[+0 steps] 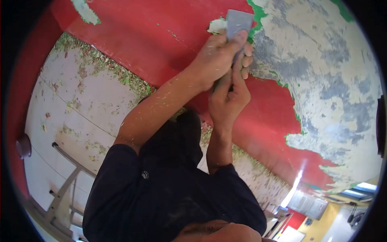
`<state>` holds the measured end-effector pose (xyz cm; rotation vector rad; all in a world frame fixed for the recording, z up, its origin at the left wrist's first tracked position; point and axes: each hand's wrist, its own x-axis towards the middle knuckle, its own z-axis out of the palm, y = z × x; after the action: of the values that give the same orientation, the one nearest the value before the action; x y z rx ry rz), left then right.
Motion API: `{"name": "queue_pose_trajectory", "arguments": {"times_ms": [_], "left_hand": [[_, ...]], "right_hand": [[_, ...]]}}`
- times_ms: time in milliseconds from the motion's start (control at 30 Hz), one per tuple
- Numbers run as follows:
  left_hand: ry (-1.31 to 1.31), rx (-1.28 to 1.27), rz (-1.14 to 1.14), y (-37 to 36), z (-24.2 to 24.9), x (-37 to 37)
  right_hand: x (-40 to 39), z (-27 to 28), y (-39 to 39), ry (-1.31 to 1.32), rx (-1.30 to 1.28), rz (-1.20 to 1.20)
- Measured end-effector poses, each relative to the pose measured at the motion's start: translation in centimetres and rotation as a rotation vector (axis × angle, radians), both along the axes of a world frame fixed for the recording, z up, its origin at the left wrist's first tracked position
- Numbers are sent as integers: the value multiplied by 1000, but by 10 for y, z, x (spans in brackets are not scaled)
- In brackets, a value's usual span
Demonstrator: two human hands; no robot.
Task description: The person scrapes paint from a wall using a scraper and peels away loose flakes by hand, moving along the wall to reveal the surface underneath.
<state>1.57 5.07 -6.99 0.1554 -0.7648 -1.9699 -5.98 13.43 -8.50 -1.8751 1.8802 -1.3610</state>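
A flat scraper (239, 22) with a wide grey blade lies against the wall where red paint meets a bare patch. My left hand (215, 58) is closed round the scraper, its thumb pressed on the blade's lower part. Just below, my right hand (229, 97) is closed on the handle, one finger stretched up along it. Most of the handle is hidden by the hands. Around the blade, the red painted wall (161, 40) has ragged green edges beside the white and grey bare patch (322, 72). Small paint flecks dot my left forearm.
Paint chips (133, 78) lie along the wall's foot on the pale floor (80, 109). A metal frame (66, 181) stands at the lower left, near a round dark object (23, 146) by the red edge. Yellow and white surfaces and dark items show at the lower right.
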Motion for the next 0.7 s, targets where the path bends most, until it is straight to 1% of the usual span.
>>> {"name": "queue_pose_trajectory", "arguments": {"times_ms": [33,100,133,200,233,300,333,400,433,533,633,667,700], "left_hand": [[-45,-27,41,0,-8,1],[-148,-99,123,-1,-32,2],[-102,-23,134,-1,-30,2],[-23,146,144,11,-26,-2],[-43,106,90,15,-23,1],[-66,29,-11,17,-17,8],[-63,82,-50,17,-20,3],[-48,190,-115,19,-28,-9],[-43,206,-79,17,-29,-10],[-49,240,-8,12,-20,-7],[-145,290,32,21,-32,-13],[-122,278,1,17,-36,-14],[-115,234,17,11,-34,-10]], "right_hand": [[-1,-2,4,-98,82,31],[2,-5,11,-217,166,100],[4,-7,15,-231,176,131],[6,-13,21,-215,84,169],[8,-16,24,-206,39,189],[2,-21,24,-91,-146,188],[4,-27,26,-59,-259,100],[3,-37,22,-142,-220,-3],[2,-40,21,-182,-200,-57],[9,-37,17,-247,-125,-60],[3,-46,16,-220,-266,-53],[2,-45,12,-214,-265,-47],[6,-39,9,-213,-255,-46]]}}
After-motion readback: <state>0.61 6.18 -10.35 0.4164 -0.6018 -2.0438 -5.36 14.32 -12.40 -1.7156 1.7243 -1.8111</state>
